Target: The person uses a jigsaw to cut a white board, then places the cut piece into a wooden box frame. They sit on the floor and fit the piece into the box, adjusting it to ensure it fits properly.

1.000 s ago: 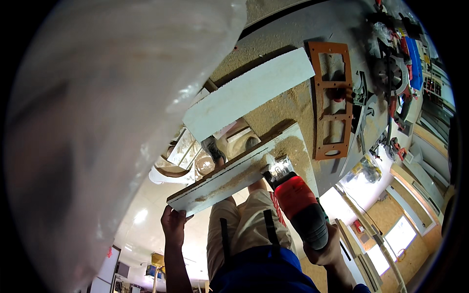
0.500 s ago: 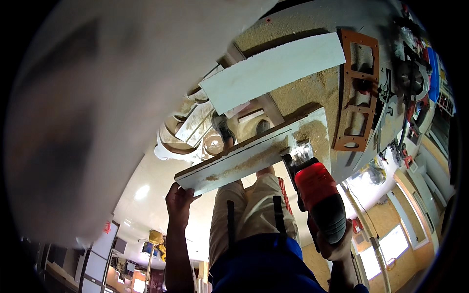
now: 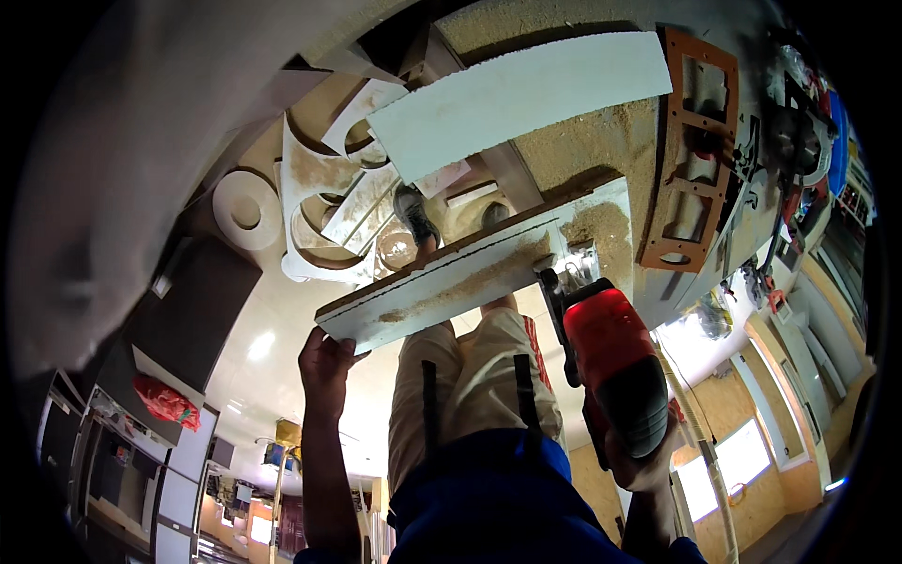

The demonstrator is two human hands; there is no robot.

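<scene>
Dusty white board extending off the surface, left hand pinching its left end, right hand gripping a red-and-black power tool against it, pale ring now visible, earlier covered, blurred foreground sheet obscuring upper left, tool tip unclear in glare

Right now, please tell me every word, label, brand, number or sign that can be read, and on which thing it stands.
No text can be read.
Red and black power tool in the right hand: no readable lettering.
Long white board in the left hand: no readable writing.
Red marking on the beige trousers: too small to tell whether it is text.
</scene>
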